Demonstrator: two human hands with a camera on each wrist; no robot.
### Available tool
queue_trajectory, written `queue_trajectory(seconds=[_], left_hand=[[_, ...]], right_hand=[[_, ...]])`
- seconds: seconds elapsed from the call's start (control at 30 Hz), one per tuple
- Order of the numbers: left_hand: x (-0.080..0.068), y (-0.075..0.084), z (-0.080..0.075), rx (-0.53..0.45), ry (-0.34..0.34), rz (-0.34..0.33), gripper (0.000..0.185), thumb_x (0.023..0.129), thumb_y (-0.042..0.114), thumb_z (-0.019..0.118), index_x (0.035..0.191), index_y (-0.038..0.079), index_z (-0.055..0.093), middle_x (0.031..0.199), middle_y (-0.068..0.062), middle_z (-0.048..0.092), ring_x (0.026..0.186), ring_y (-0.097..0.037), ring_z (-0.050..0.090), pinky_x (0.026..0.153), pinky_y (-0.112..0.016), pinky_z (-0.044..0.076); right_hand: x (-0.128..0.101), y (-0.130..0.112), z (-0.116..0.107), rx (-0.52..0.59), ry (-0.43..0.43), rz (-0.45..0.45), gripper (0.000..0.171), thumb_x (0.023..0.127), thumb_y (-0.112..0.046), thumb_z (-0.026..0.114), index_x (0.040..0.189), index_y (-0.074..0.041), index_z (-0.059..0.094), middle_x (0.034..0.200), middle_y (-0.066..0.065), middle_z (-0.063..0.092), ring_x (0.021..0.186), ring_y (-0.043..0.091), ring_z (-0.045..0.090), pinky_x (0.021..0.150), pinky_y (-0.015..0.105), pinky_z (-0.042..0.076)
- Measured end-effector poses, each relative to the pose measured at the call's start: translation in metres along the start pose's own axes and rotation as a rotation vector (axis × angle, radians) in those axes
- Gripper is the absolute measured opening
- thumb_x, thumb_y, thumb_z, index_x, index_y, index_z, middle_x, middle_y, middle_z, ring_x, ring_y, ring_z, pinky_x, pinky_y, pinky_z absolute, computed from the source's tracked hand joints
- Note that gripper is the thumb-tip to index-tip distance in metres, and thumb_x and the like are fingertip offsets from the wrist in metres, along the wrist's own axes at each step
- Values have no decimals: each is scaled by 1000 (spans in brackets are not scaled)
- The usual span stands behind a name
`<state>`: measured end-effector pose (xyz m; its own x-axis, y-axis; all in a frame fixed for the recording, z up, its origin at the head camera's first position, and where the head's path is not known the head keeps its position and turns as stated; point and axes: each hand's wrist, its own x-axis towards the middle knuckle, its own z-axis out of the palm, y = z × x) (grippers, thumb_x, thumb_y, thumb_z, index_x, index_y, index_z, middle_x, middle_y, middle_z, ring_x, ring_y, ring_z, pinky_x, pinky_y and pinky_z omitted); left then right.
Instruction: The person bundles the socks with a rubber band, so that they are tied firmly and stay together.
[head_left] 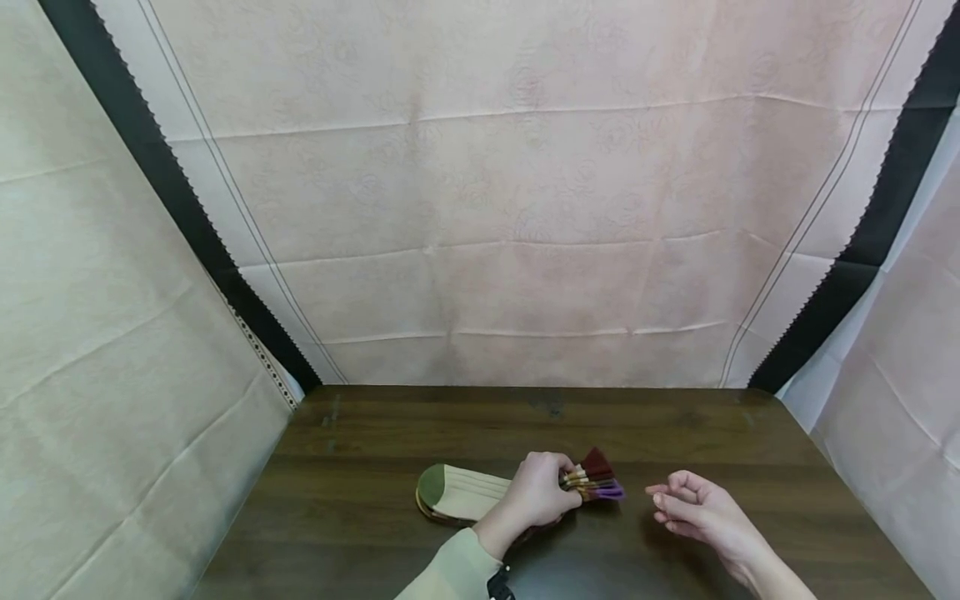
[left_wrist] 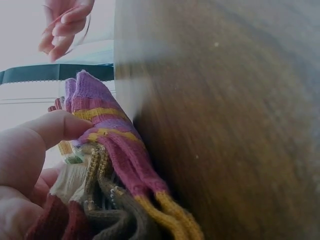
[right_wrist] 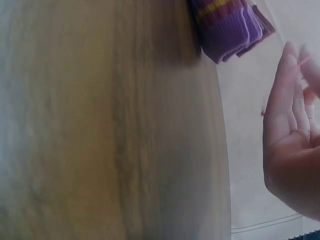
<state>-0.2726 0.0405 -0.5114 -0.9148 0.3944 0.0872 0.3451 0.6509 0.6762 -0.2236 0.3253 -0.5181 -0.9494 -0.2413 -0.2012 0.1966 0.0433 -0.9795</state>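
Note:
A bundle of stacked knitted socks (head_left: 472, 493) lies across the table, with a cream sock with a green toe on top. My left hand (head_left: 542, 490) grips the stack near its cuff end, thumb and fingers on either side. Maroon and purple cuffs (head_left: 597, 468) stick out past the fingers to the right. In the left wrist view, purple, pink and yellow striped socks (left_wrist: 107, 117) show beside brown ones. Off to the right of the cuffs, my right hand (head_left: 697, 510) hovers above the table, pinching a thin red loop, like a rubber band (right_wrist: 304, 61).
The brown wooden table (head_left: 360, 467) has its far edge against a pale cloth screen (head_left: 525, 208). Similar cloth panels (head_left: 112, 350) with black borders rise at both sides. A dark wristband (head_left: 499, 583) is on the left wrist.

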Motion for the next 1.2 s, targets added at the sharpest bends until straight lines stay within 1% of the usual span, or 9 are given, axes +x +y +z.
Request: queue_trajectory(seconds=[0.07,0.17,0.27,0.33,0.57,0.7,0.9,1.0,1.2], left_hand=[[0,0,1,-21,-10,-12,24,77,14,78,100,13,71,78,9,63,40,-2,52,53,-17,46],[0,-1,1,-46,-12,-18,23,78,13,78,100,13,71,77,8,63,36,-2,51,49,-18,46],[-1,-2,2,-51,0,-10,22,77,13,78,98,13,71,75,8,63,37,-1,51,48,-18,46],[0,-3,2,-49,9,-4,21,76,12,77,96,13,71,74,9,62,38,-1,51,48,-18,46],[0,-3,4,-62,6,-19,21,77,13,77,96,13,70,72,10,61,37,-1,51,47,-18,46],[-1,-3,4,-83,1,-31,21,77,13,77,97,13,70,71,10,61,35,-2,51,42,-20,46],[-2,-5,3,-122,6,-34,19,77,11,77,94,15,69,66,10,59,35,-3,52,36,-22,45],[-3,-6,2,-134,-7,-20,20,77,9,76,93,18,69,65,10,59,35,-3,51,35,-23,44],[-4,-6,-1,-100,-72,43,22,79,9,78,92,25,71,67,13,61,38,-3,52,41,-22,46]], right_hand=[[1,0,2,-14,14,30,10,101,-23,61,96,-16,57,115,7,71,87,17,69,76,29,58],[1,0,6,-19,-1,53,33,104,-33,53,118,-4,61,120,10,69,94,24,70,80,33,58],[2,-1,10,1,-50,44,52,106,-33,49,142,5,46,134,15,61,110,32,65,89,35,55],[3,0,14,4,-60,14,57,105,-26,52,148,8,35,142,18,53,118,35,61,93,33,53],[4,-1,25,-9,95,-124,68,91,-6,71,149,4,37,138,11,59,123,23,59,94,24,50],[5,-3,26,26,25,-127,74,91,-2,70,152,7,28,147,20,47,127,25,55,95,30,50],[16,2,30,-65,-165,-37,87,93,-5,69,154,10,8,155,37,17,136,44,39,98,35,49],[29,0,38,-125,-178,-4,90,91,-11,72,155,6,10,156,34,20,138,47,35,101,37,47],[53,-11,54,-289,-169,-70,99,83,-16,83,154,5,17,149,28,40,138,41,38,100,39,45]])
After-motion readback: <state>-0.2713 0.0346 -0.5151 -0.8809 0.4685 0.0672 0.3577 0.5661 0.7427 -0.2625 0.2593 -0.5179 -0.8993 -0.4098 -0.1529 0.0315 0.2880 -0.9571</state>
